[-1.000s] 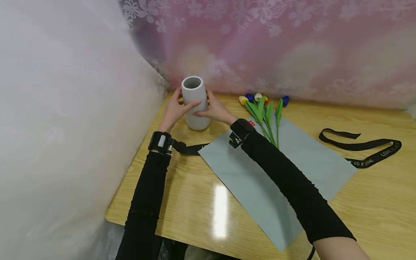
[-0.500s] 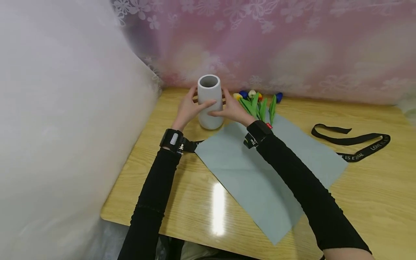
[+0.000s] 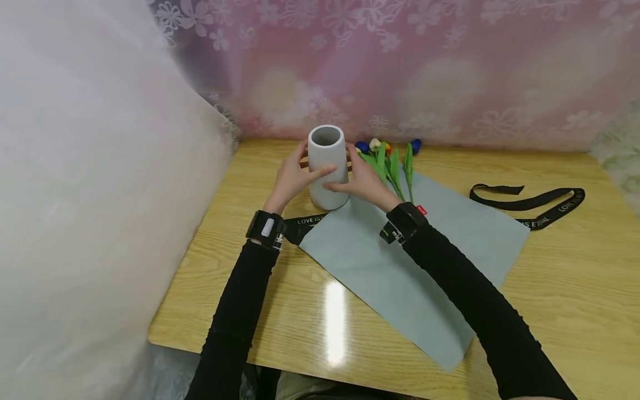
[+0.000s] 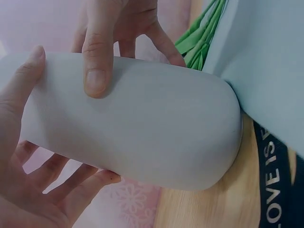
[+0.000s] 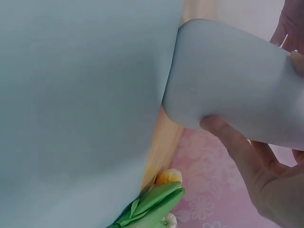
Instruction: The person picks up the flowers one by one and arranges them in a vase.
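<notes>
A plain white vase (image 3: 327, 175) stands upright at the back of the table, its open mouth facing up. My left hand (image 3: 295, 176) holds it from the left side, thumb across the front and fingers around behind. From the other side my right hand (image 3: 367, 180) grips the same vase, its thumb lying over the front. In the left wrist view the vase (image 4: 156, 123) has its base against the paper's edge; both thumbs press on its wall. The right wrist view shows the base of the vase (image 5: 223, 76) close to the grey-blue paper.
A grey-blue sheet of wrapping paper (image 3: 400, 272) lies slantwise on the wooden table (image 3: 215, 266). Artificial tulips (image 3: 395, 166) with green leaves lie at its back corner. A black lettered ribbon (image 3: 530, 206) runs under the sheet and shows on both sides. A pink floral curtain hangs behind.
Both hands have moved the vase to the right, nearer the tulips and up to the paper's edge. The whole head view has shifted slightly. The grip looks the same.
</notes>
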`<action>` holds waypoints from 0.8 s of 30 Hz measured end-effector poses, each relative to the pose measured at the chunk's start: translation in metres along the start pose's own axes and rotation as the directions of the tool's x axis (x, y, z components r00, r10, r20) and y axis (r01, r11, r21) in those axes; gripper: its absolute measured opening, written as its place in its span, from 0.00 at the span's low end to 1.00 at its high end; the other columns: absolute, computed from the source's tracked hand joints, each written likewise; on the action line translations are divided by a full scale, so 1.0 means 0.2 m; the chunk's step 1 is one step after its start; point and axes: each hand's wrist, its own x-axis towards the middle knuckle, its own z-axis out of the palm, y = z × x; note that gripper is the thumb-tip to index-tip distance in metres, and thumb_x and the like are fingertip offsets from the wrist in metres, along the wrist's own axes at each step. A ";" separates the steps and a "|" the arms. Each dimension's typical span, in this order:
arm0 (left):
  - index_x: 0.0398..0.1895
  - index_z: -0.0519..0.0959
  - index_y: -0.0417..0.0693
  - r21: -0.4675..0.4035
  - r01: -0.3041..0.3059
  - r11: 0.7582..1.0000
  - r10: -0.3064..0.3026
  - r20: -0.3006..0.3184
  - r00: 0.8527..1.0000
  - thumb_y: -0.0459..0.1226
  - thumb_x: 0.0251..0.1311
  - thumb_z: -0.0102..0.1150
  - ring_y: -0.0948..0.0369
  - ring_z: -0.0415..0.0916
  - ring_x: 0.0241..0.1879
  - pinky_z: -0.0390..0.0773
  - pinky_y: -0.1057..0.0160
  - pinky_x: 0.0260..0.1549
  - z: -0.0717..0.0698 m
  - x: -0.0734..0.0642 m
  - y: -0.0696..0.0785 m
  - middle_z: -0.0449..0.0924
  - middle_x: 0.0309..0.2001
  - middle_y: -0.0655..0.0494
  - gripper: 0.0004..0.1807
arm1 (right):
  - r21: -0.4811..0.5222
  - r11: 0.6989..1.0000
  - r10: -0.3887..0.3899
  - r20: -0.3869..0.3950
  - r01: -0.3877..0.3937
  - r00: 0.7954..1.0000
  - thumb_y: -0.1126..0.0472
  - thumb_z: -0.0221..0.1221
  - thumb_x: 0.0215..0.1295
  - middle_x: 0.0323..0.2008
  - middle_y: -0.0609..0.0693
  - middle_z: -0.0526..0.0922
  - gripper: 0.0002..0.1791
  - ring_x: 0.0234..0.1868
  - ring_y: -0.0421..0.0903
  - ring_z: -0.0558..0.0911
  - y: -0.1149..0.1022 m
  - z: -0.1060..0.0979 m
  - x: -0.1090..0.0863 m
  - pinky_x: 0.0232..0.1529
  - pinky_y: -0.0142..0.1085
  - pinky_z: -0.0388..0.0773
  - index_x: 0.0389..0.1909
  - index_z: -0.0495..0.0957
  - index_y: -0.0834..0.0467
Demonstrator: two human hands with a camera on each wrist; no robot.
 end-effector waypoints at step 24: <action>0.77 0.61 0.60 0.048 -0.063 0.997 0.061 0.033 0.998 0.53 0.55 0.74 0.47 0.73 0.64 0.77 0.44 0.59 0.04 -0.12 0.04 0.71 0.68 0.50 0.47 | -0.007 1.000 -0.003 -0.081 0.002 0.997 0.49 0.75 0.56 0.69 0.57 0.68 0.57 0.66 0.57 0.73 -0.03 0.06 -0.18 0.61 0.58 0.75 0.79 0.47 0.47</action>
